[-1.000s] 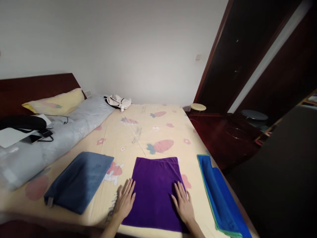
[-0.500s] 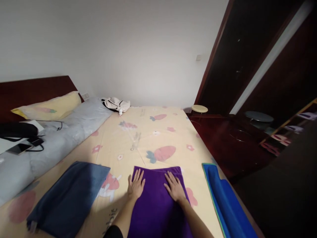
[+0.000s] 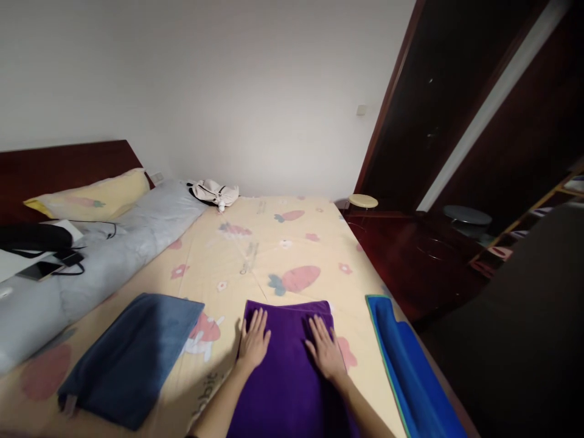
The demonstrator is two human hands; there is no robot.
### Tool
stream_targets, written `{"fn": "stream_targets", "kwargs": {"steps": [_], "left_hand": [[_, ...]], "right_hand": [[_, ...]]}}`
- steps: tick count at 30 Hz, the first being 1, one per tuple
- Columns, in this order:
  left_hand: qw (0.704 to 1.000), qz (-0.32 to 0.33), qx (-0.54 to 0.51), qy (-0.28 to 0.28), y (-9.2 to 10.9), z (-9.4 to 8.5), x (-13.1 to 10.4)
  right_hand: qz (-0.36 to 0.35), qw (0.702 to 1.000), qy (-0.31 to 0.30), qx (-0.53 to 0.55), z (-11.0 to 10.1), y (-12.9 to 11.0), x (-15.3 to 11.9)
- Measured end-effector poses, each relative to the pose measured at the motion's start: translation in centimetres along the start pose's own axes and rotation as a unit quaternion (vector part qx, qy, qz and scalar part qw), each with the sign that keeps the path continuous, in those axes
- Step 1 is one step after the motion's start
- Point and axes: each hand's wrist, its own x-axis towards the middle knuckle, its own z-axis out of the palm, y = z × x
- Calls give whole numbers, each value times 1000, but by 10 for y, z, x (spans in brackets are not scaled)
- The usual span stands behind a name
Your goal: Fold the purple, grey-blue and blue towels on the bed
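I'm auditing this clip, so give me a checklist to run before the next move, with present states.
1. Left grip over the purple cloth: ok, open, palm down.
2. Right grip over it too: ok, open, palm down.
3. Far-edge layers flush: not ok, offset toward the right corner.
4. Near edge straight: cannot tell, out of frame.
5. Slate cloth apart, on the left: ok.
6. Blue cloth apart, on the right: ok.

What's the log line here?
left hand: open, on purple cloth | right hand: open, on purple cloth | blue-grey cloth: to left | green-edged blue cloth: to right
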Motion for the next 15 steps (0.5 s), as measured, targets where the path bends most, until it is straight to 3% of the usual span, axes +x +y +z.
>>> {"fn": "stream_targets", "kwargs": {"steps": [3, 7, 10, 15], "left_hand": [[995, 99, -23, 25, 36, 16, -63], [992, 115, -25, 34, 57, 38, -135], [992, 111, 9, 61, 43, 38, -165], [984, 161, 41, 62, -13, 17, -192]], "right_hand": [[-91, 996, 19, 16, 10, -38, -59], [-114, 993, 30, 18, 15, -55, -125], [-99, 993, 55, 10, 8, -37, -154], [-109, 993, 48, 17, -3, 12, -191]]}}
